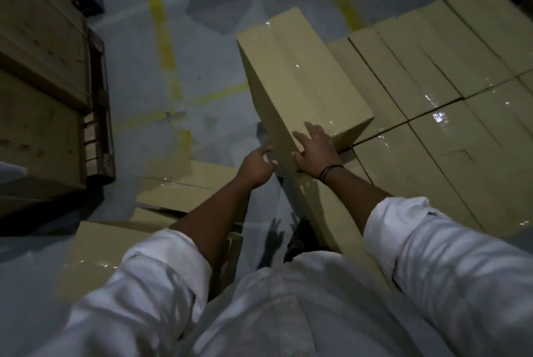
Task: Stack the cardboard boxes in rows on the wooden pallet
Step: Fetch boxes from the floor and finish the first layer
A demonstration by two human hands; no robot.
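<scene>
Cardboard with glossy tape is slippery, and that is my first worry: the long box [302, 77] lies at the left edge of the stacked boxes [432, 82], with its tall left face hanging over the floor [202, 53]. I cannot tell how much of its underside is actually carried. Neither of the hands has a real hold. The right hand [315, 152] lies flat with its fingers spread on the near end of the top, thumb at the corner. The left hand [258, 165] is relaxed and grasps nothing, its fingers only reaching toward the side face, and I cannot tell whether they touch it. A push from the right with nothing bracing the left could tip or slide the box off the edge and down onto the loose boxes [173, 183] by the person's legs, which could also catch a foot. The box's long axis runs from the hands away from the person, its far end pointing out toward the yellow line [161, 25] in the aisle. That heading looks turned a little from the neighbours' long sides, so I judge it needs swinging parallel and snug, or the row will gap and lean. The wooden pallet is hidden under the stack, and the dim light makes the edges hard to read.
</scene>
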